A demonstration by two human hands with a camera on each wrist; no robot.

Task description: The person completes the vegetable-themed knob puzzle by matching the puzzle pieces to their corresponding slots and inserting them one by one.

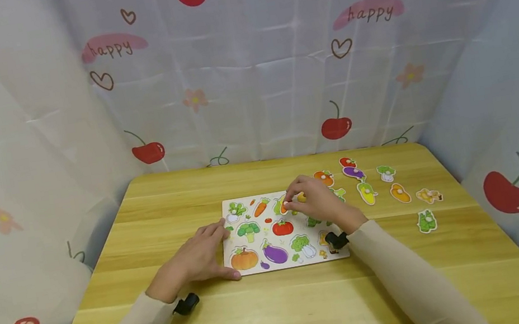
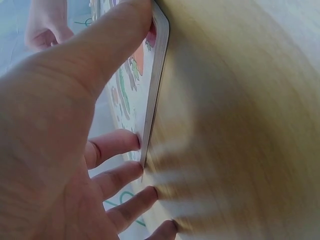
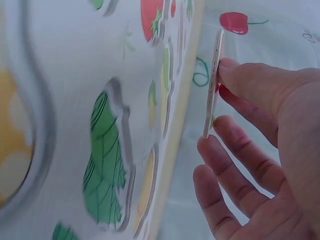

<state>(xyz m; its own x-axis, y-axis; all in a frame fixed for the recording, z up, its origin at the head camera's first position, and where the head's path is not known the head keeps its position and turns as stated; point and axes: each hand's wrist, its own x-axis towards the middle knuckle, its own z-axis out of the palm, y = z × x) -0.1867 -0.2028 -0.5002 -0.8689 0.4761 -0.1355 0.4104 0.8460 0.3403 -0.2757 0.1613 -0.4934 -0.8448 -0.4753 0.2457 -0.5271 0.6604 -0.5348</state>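
Observation:
A wooden vegetable puzzle board (image 1: pixel 280 243) lies on the table, its printed recesses facing up. My left hand (image 1: pixel 198 255) rests at its left side, fingers spread, with the thumb by the near left corner and fingertips touching the edge. In the left wrist view, the board's edge (image 2: pixel 159 65) runs between that thumb and the fingers. Above the board's far part, my right hand (image 1: pixel 317 198) pinches a thin orange puzzle piece, apparently a carrot (image 1: pixel 283 205). The right wrist view shows this piece (image 3: pixel 214 85) edge-on between thumb and fingers, off the board.
Loose puzzle pieces lie right of the board: a tomato (image 1: pixel 347 163), an eggplant (image 1: pixel 354 172), a corn (image 1: pixel 367 193), a pumpkin (image 1: pixel 324 178), a bok choy (image 1: pixel 386 173) and several others. A printed curtain (image 1: pixel 251 112) hangs behind the wooden table (image 1: pixel 284 316).

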